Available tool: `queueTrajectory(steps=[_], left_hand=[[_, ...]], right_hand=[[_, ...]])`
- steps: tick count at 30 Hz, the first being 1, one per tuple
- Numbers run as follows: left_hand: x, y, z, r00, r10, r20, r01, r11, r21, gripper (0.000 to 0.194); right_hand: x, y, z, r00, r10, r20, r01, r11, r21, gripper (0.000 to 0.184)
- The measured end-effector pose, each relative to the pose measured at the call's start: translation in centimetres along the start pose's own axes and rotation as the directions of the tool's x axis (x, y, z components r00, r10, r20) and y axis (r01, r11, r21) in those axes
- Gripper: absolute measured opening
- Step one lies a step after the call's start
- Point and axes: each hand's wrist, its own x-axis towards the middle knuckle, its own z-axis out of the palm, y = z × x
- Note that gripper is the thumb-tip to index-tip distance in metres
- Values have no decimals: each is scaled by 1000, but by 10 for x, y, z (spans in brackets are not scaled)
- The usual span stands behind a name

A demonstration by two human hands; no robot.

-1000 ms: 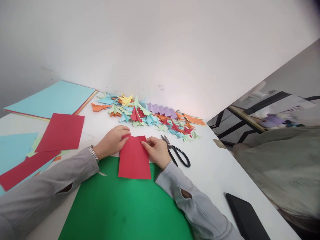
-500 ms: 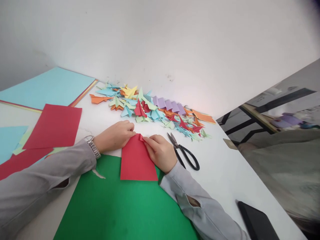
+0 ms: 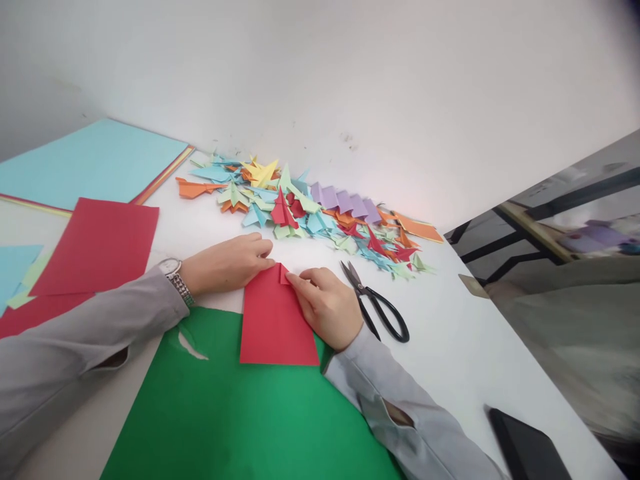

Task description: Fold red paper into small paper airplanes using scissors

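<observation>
Red sheet (image 3: 275, 330): far right corner, flat a second ago, now turned in as small flap (image 3: 283, 275); line up edges before you crease, press from fold outward; sheet between your hands, right hand (image 3: 330, 308) clamped at flap, left hand (image 3: 233, 261) touching far edge, grip hidden, can't tell; green sheet (image 3: 240, 413) beneath, on tabletop (image 3: 450, 333)

Central sheet (image 3: 277, 328) is plain red; underlay (image 3: 240, 420), uniform green. Scissors (image 3: 363, 291) are black-handled. Surface (image 3: 450, 360) is white; sleeves (image 3: 143, 317) are plain grey.
</observation>
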Motion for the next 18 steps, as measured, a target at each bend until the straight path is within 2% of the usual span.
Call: queueTrajectory(steps=[4,11,14,18], left_hand=[[0,-1,0,1000,11,24,-12,999,39,25],[-1,1,-1,1000,-18,15,18,1000,-4,27],[-1,2,-1,1000,-21,15,21,1000,-15,28],[0,3,-2,997,-30,67,28,999,26,32]], right_hand=[[1,2,-1,999,-34,-14,34,999,-2,28],[3,4,-3,979,-202,10,201,978,59,30],[4,5,-3,976,-216,40,213,975,61,33],[4,6,-2,974,-225,21,223,972,74,32]])
